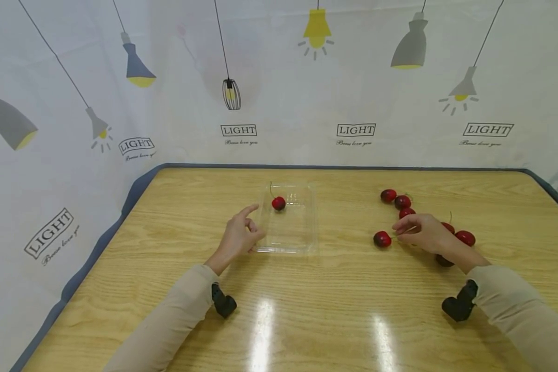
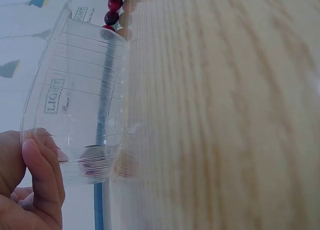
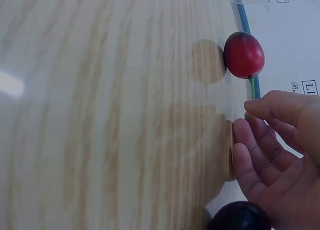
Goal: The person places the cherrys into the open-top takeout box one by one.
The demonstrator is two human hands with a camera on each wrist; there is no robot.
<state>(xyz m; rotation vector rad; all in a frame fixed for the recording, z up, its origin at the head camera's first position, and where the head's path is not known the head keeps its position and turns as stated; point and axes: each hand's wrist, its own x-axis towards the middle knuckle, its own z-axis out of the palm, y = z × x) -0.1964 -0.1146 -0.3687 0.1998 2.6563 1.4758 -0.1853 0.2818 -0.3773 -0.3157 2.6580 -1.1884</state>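
A clear plastic box stands on the table with one dark red cherry inside, its stem pointing up. My left hand pinches the box's left rim between thumb and fingers, as the left wrist view shows. Over on the right, my right hand pinches the green stem of another cherry between thumb and index finger. That cherry lies to the left of the fingertips, close over the wood. In the right wrist view the other fingers are loosely bent beside the tabletop.
Several more cherries lie around the right hand: a short row behind it, others beside the wrist, such as a red one and a dark one partly hidden by it. A lamp-printed cloth hangs behind the wooden table.
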